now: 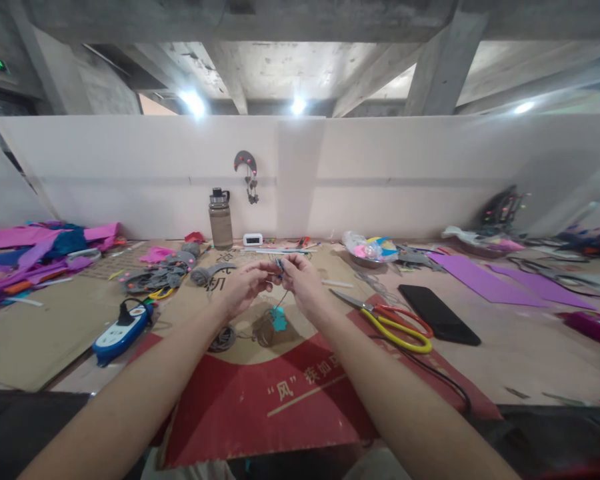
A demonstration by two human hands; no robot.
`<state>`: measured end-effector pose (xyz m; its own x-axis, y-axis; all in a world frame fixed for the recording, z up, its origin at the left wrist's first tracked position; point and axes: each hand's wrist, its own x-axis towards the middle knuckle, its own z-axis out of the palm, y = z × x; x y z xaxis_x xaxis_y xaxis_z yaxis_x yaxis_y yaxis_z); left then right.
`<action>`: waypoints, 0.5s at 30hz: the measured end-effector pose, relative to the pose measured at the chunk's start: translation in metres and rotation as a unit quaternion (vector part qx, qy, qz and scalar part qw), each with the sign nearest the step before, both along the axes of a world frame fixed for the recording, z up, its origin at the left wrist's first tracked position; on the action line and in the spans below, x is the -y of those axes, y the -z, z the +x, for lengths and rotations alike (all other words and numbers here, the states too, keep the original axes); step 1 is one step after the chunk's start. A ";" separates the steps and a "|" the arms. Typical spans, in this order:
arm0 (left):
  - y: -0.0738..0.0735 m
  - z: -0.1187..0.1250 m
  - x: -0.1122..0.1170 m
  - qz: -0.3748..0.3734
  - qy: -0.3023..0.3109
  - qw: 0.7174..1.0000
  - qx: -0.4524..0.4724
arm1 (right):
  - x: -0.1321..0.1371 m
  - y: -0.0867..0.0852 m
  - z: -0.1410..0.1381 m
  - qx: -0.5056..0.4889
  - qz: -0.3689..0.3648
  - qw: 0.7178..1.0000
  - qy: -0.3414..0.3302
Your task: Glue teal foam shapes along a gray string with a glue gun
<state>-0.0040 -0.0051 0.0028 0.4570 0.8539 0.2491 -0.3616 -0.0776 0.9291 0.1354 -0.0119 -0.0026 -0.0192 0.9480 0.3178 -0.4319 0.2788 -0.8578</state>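
My left hand and my right hand meet over the middle of the cardboard, fingertips pinched together. Between them is a small grey-blue piece, mostly covered by the fingers. A thin grey cord runs down from the fingers toward a teal cut piece. Whether that piece hangs or lies on the board, I cannot tell. Coiled grey cord lies below my left hand. Scissors with red and yellow handles lie partly open, right of my right forearm.
Red-and-tan cardboard covers the table's front. A blue power strip and grey felt scraps lie left. A black phone and purple sheets lie right. Behind stand a bottle and a bowl.
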 end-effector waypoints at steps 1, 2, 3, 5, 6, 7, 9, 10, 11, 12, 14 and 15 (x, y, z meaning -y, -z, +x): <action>-0.001 -0.001 -0.001 -0.030 0.005 0.999 0.011 | 0.001 0.000 0.000 0.001 0.006 1.000 -0.006; -0.001 -0.001 -0.002 -0.061 0.004 0.998 0.018 | 0.002 0.000 0.000 0.006 0.013 1.000 -0.015; -0.001 -0.002 -0.003 -0.089 -0.002 0.996 0.021 | 0.003 0.000 0.000 0.016 0.020 0.999 -0.026; -0.002 -0.003 -0.005 -0.126 -0.017 0.992 0.012 | 0.007 0.000 -0.002 0.043 0.032 0.997 -0.048; -0.002 -0.004 -0.005 -0.132 -0.021 0.991 0.004 | 0.009 0.000 -0.002 0.056 0.035 0.996 -0.056; -0.003 -0.004 -0.005 -0.135 -0.022 0.991 -0.003 | 0.011 -0.001 -0.002 0.068 0.036 0.995 -0.061; -0.004 -0.007 -0.004 -0.139 -0.019 0.990 -0.016 | 0.015 -0.003 -0.002 0.083 0.035 0.994 -0.063; -0.005 -0.008 -0.004 -0.141 -0.015 0.990 -0.022 | 0.016 -0.004 -0.002 0.088 0.034 0.994 -0.063; -0.006 -0.009 -0.004 -0.143 -0.010 0.989 -0.029 | 0.017 -0.005 -0.002 0.095 0.035 0.993 -0.063; -0.007 -0.010 -0.004 -0.145 -0.003 0.989 -0.038 | 0.018 -0.005 -0.002 0.102 0.038 0.992 -0.064; -0.007 -0.012 -0.004 -0.145 0.012 0.987 -0.062 | 0.018 -0.006 -0.001 0.120 0.047 0.989 -0.070; -0.007 -0.013 -0.003 -0.146 0.018 0.986 -0.077 | 0.018 -0.006 -0.001 0.128 0.051 0.988 -0.072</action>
